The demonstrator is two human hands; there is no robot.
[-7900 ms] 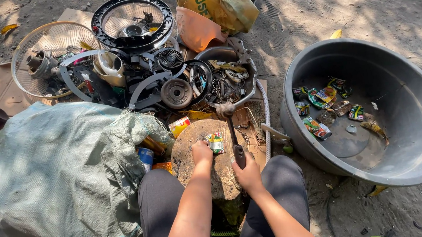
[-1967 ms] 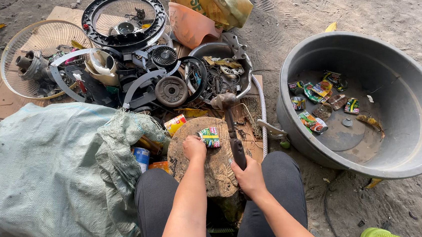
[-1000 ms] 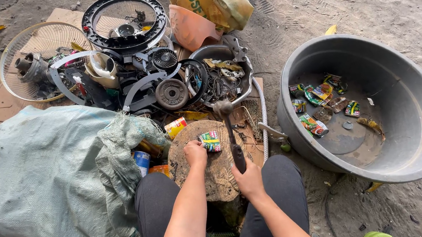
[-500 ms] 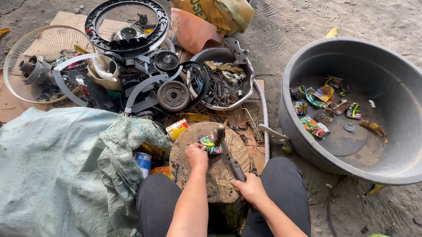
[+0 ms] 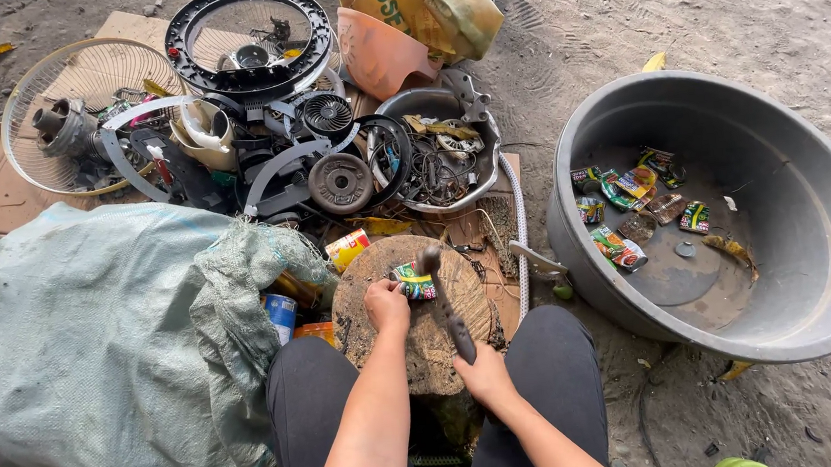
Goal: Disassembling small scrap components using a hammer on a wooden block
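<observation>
Crushed can (image 5: 414, 282) lies on my wood stump (image 5: 424, 337); left hand (image 5: 387, 305) fingers pinch it, right hand (image 5: 484, 371) fist wraps hammer (image 5: 445, 300), head resting on can.

A single head-worn camera looks steeply down from just above the round, weathered wooden stump (image 5: 422, 312), close over the person's knees. Scrap metal lies beyond the stump, sandy ground fills the frame's edges.
</observation>
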